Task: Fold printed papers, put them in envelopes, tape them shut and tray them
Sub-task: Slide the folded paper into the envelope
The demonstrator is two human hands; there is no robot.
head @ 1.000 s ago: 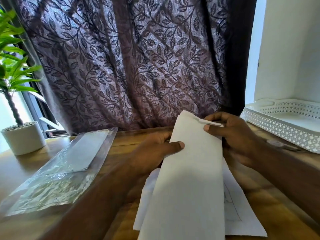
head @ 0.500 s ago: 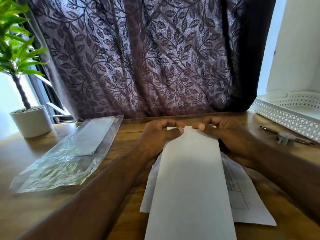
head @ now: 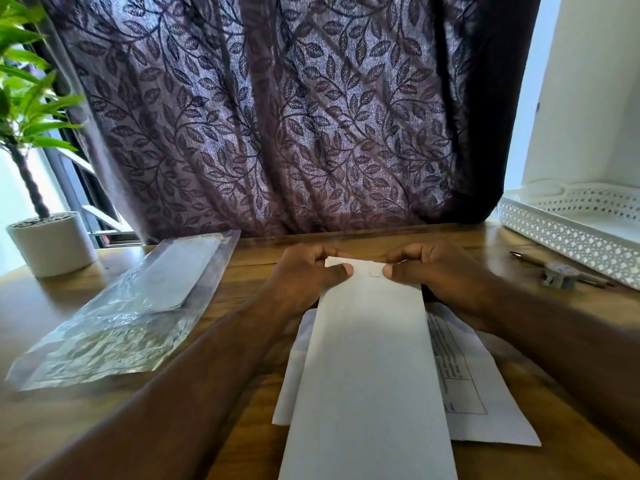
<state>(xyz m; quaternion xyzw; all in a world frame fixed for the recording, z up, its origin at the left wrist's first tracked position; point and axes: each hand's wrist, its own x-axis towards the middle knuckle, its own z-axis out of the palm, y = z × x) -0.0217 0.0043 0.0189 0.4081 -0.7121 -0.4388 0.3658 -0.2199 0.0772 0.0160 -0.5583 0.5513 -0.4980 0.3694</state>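
A long white envelope [head: 370, 368] lies lengthwise in front of me on the wooden table. My left hand [head: 304, 275] pinches its far end from the left, and my right hand [head: 433, 271] pinches the same end from the right, thumbs on top almost touching. Beneath the envelope lie printed papers [head: 474, 393], their text and table lines showing at the right side. Whether a paper is inside the envelope is hidden. The white perforated tray [head: 568, 237] stands at the far right.
A clear plastic pack of envelopes [head: 131, 313] lies to the left. A potted plant [head: 48, 240] stands at the far left. A pen and a small grey object [head: 557, 275] lie in front of the tray. A dark leaf-patterned curtain [head: 277, 116] hangs behind the table.
The envelope's far end has come down from a raised tilt to lie near the table. Both hands have moved together at that end, thumbs closing in on top.
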